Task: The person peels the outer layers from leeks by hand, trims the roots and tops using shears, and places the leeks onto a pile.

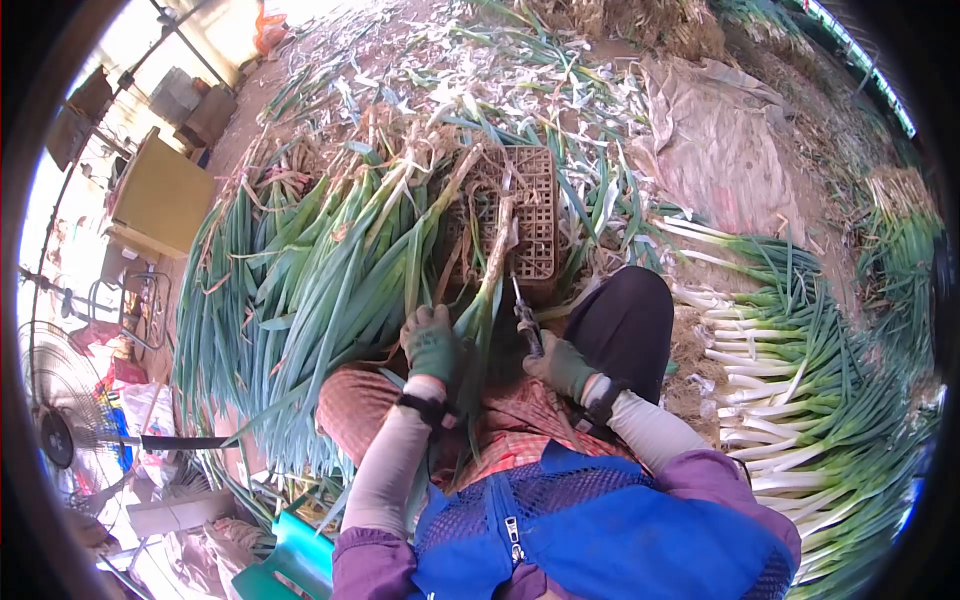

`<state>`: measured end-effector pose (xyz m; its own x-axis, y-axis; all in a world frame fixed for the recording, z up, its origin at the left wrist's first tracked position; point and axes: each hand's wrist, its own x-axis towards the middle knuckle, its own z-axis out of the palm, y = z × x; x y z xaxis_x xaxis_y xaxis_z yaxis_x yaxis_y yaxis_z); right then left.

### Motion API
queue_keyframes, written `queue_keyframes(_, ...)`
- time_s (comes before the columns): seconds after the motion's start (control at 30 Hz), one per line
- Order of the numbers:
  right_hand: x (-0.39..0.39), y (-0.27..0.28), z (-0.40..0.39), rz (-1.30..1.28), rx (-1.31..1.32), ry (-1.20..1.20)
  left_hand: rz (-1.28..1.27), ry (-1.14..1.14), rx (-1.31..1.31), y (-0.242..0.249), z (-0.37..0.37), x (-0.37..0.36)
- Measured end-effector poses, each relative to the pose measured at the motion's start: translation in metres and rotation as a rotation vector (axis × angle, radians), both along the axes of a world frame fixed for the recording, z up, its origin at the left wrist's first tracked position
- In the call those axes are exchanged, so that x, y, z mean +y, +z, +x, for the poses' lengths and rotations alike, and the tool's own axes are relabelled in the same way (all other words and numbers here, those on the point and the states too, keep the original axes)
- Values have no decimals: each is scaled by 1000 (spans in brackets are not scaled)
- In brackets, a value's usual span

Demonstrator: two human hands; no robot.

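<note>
My left hand point(430, 345), in a green glove, is closed at the near edge of a heap of long green onions point(350, 235), its fingers curled on the leaves. My right hand point(562, 366), also gloved, is wrapped round the dark handle of a small bladed tool point(526, 318), its thin tip pointing away from me. Between my hands lies a single green onion point(492, 265) with dry brown outer skin. It leans over a brown plastic crate point(535, 215), its leaves hanging toward my lap.
Trimmed green onions with white stems point(765, 380) lie in a row at my right. Leaf scraps point(430, 75) litter the ground ahead, beside a crumpled cloth sheet point(720, 140). At my left stand a fan point(62, 435), a yellowish box point(165, 195) and a green plastic chair point(290, 560).
</note>
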<state>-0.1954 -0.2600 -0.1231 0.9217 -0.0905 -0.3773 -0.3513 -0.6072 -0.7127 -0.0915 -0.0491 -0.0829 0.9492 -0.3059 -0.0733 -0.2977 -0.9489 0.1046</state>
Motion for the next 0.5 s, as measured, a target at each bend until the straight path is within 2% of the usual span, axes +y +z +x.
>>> queue_keyframes(0.03,-1,20,-8,30,-36,7,-27,29,28,-4,6,3)
queue_keyframes(0.07,1,41,-14,35,13,-4,-231,125,378,-8,16,9)
queue_keyframes(0.1,2,53,-23,34,19,46,-544,138,682,-75,36,32)
queue_keyframes(0.17,3,66,-38,30,21,141,-776,299,860,-34,27,24)
queue_keyframes(0.2,3,65,-49,136,-49,180,-785,309,821,-38,33,23)
queue_keyframes(0.3,14,73,-68,134,-64,201,-792,368,734,-53,34,26)
queue_keyframes(0.37,12,83,-65,91,21,205,-771,404,684,-58,35,28)
queue_keyframes(0.43,12,86,-60,43,57,186,-729,315,626,-93,41,36)
queue_keyframes(0.5,15,101,-56,52,66,196,-696,217,562,-95,39,37)
